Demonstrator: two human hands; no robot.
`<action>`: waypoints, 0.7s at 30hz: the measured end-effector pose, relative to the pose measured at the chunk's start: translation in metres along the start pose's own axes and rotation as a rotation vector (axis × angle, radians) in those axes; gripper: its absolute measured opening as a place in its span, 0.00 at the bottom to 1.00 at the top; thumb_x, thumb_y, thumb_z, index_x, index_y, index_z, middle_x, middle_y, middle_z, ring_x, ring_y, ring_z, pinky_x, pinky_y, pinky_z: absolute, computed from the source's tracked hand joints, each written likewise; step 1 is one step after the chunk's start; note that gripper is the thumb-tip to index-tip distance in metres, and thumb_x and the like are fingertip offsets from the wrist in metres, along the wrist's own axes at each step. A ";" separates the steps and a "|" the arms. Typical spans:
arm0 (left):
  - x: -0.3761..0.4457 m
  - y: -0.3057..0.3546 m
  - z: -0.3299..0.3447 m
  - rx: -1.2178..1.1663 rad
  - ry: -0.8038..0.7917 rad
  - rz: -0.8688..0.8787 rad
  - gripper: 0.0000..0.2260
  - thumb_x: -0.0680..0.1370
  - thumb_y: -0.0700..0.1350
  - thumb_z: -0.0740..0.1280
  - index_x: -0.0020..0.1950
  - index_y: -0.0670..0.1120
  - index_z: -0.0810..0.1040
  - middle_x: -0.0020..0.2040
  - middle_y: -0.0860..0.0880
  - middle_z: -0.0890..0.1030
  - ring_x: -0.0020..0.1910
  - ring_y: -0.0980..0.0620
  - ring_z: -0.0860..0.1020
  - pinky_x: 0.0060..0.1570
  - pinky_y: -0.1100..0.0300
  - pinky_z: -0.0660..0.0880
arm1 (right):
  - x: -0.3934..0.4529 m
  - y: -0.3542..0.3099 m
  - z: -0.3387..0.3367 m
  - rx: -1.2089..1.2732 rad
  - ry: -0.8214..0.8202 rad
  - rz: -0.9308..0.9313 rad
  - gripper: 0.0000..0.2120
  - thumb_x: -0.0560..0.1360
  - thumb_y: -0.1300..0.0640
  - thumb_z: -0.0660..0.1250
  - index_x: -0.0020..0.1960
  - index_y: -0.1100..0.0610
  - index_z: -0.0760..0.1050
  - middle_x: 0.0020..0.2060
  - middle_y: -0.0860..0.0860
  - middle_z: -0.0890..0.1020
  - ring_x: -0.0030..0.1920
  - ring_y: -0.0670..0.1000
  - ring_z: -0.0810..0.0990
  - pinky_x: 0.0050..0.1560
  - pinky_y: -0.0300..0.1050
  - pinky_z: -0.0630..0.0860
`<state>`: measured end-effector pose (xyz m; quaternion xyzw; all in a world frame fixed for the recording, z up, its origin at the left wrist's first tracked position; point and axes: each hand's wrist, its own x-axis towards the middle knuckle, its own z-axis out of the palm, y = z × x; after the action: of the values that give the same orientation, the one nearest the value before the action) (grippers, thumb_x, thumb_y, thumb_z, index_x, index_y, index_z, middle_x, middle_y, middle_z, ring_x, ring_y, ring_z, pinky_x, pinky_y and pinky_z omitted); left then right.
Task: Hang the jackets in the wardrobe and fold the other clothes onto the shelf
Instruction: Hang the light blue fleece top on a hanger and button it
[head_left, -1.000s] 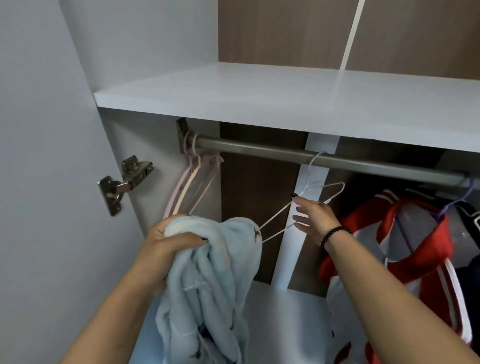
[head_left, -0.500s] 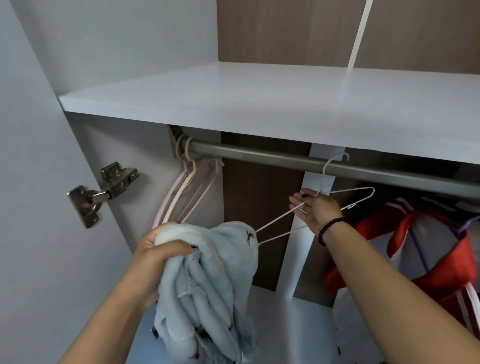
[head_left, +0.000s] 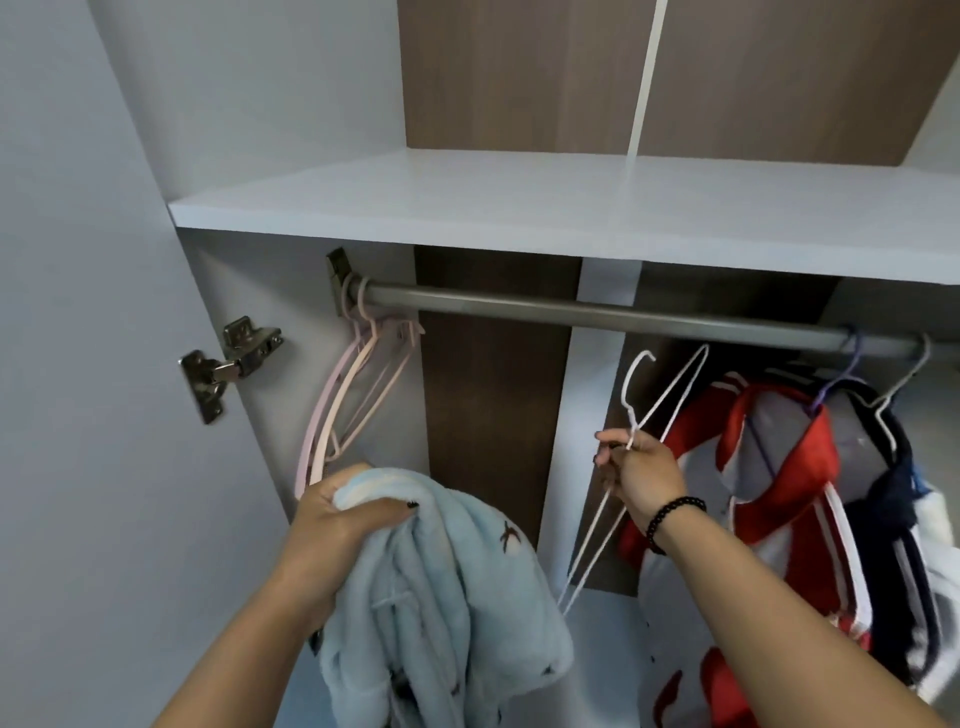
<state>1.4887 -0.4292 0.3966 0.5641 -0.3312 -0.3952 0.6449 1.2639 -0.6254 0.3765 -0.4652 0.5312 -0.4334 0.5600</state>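
My left hand (head_left: 340, 525) grips a bunched light-blue fleece jacket (head_left: 441, 597) with small dark bird marks, low in the wardrobe's left half. My right hand (head_left: 636, 473) pinches a white wire hanger (head_left: 647, 410) at its neck; the hanger is off the grey rail (head_left: 597, 314), tilted, with its hook pointing up just below the rail. A red-and-white jacket (head_left: 769, 499) hangs from the rail at the right on a purple hanger, and a dark navy garment (head_left: 893, 499) hangs beside it.
Pink plastic hangers (head_left: 358, 384) hang at the rail's left end. A white shelf (head_left: 519, 208) runs above the rail. The open door with a metal hinge (head_left: 228, 358) stands at the left. The wardrobe floor (head_left: 602, 649) shows below.
My right hand has lifted the white hanger off the rail and turned it from lying sideways to nearly upright. The view has tipped down a little. The left hand still holds the blue jacket.
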 end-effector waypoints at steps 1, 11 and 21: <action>-0.007 0.001 0.001 0.029 -0.003 0.004 0.11 0.56 0.45 0.77 0.37 0.49 0.82 0.38 0.42 0.83 0.37 0.47 0.81 0.39 0.55 0.77 | -0.011 0.006 -0.004 -0.035 0.008 -0.003 0.13 0.78 0.70 0.53 0.51 0.63 0.76 0.30 0.54 0.74 0.28 0.49 0.69 0.29 0.41 0.67; -0.069 -0.009 -0.017 0.584 0.134 0.195 0.08 0.70 0.43 0.76 0.36 0.48 0.78 0.30 0.54 0.79 0.29 0.63 0.76 0.29 0.72 0.69 | -0.146 0.040 -0.048 -0.484 0.011 -0.218 0.17 0.79 0.51 0.61 0.35 0.56 0.66 0.26 0.52 0.71 0.28 0.51 0.69 0.32 0.44 0.66; -0.112 -0.025 -0.051 0.931 0.124 0.248 0.05 0.72 0.45 0.73 0.41 0.48 0.78 0.41 0.48 0.80 0.41 0.47 0.76 0.38 0.58 0.66 | -0.253 0.052 -0.066 -0.458 -0.160 -0.226 0.12 0.78 0.64 0.62 0.37 0.58 0.77 0.24 0.44 0.74 0.26 0.42 0.71 0.31 0.35 0.69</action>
<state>1.4772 -0.3077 0.3671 0.7714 -0.4984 -0.0910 0.3849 1.1826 -0.3712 0.3735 -0.6690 0.5141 -0.3235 0.4284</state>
